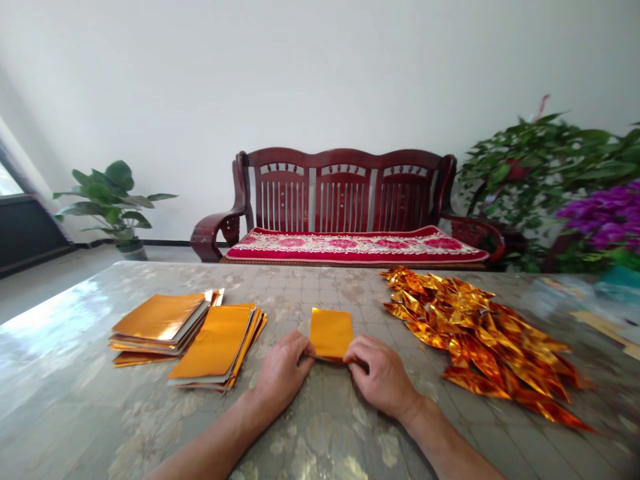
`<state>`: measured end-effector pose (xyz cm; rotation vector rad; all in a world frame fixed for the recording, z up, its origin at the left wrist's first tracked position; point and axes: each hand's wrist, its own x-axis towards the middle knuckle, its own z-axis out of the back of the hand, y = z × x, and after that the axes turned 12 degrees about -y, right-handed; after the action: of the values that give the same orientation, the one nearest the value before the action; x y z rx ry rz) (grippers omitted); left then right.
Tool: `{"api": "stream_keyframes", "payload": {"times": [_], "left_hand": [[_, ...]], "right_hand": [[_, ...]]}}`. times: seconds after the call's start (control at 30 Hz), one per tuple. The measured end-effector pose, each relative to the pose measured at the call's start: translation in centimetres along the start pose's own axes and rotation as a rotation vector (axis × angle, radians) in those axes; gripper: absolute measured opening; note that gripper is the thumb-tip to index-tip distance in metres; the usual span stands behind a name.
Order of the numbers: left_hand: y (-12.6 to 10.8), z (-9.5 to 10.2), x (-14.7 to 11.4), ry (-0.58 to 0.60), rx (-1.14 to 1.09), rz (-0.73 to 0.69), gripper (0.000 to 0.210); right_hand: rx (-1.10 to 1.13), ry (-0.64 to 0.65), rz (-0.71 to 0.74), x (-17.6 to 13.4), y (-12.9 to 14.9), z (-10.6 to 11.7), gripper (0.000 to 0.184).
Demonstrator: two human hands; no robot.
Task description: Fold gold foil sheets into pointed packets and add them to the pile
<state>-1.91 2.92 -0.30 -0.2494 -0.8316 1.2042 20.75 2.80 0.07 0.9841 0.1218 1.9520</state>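
Note:
A small gold foil paper sheet (pixel 331 332) lies in front of me on the table, its near edge slightly raised. My left hand (pixel 286 365) pinches the near left corner between thumb and fingers. At the near right corner, my right hand (pixel 381 373) grips the same sheet in a like pinch. Left of my hands sit two stacks of gold foil paper, a nearer stack (pixel 215 343) and a farther stack (pixel 157 319). A heap of folded, pointed gold foil pieces (pixel 475 333) spreads over the table to the right.
The table (pixel 125 427) has a patterned, shiny cover. Clear plastic and pale card strips (pixel 605 330) lie at its right edge. Beyond stands a dark red wooden bench (pixel 343 197) with a red patterned cushion (pixel 355 247). Potted plants (pixel 117 200) and purple flowers (pixel 607 213) flank it.

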Motion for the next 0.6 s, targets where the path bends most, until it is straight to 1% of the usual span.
{"api": "stream_keyframes", "payload": {"times": [0.07, 0.13, 0.2, 0.23, 0.3, 0.33, 0.4, 0.5, 0.57, 0.6], "left_hand": [[0.2, -0.2, -0.2, -0.021, -0.040, 0.016, 0.013], [0.3, -0.4, -0.3, -0.042, -0.100, 0.025, 0.014], [0.4, -0.5, -0.4, -0.069, -0.180, -0.004, 0.015], [0.4, -0.5, -0.4, -0.090, -0.223, -0.034, 0.015], [0.3, -0.4, -0.5, -0.132, -0.302, -0.108, 0.017], [0.2, -0.3, -0.6, -0.149, -0.332, -0.144, 0.019], [0.1, -0.1, -0.7, -0.163, -0.366, -0.226, 0.023], [-0.2, 0.4, -1.1, -0.156, -0.354, -0.365, 0.026], [-0.5, 0.7, -1.5, -0.135, -0.312, -0.467, 0.026], [-0.6, 0.9, -1.6, -0.120, -0.287, -0.514, 0.025]], "right_hand": [[0.070, 0.039, 0.046, 0.0, 0.1, 0.1, 0.026], [0.135, 0.040, 0.020, 0.1, 0.0, 0.1, 0.027], [0.165, -0.041, -0.082, 0.2, -0.5, -0.1, 0.026], [0.154, -0.114, -0.148, 0.2, -0.9, -0.2, 0.027], [0.118, -0.223, -0.296, 0.4, -1.8, -0.6, 0.032], [0.122, -0.241, -0.378, 0.4, -2.1, -0.7, 0.037], [0.210, -0.247, -0.501, 0.5, -2.5, -0.9, 0.048], [0.437, -0.206, -0.646, 0.5, -2.1, -0.9, 0.065], [0.597, -0.192, -0.697, 0.6, -1.4, -0.8, 0.070], [0.662, -0.191, -0.698, 0.7, -1.1, -0.8, 0.068]]}}
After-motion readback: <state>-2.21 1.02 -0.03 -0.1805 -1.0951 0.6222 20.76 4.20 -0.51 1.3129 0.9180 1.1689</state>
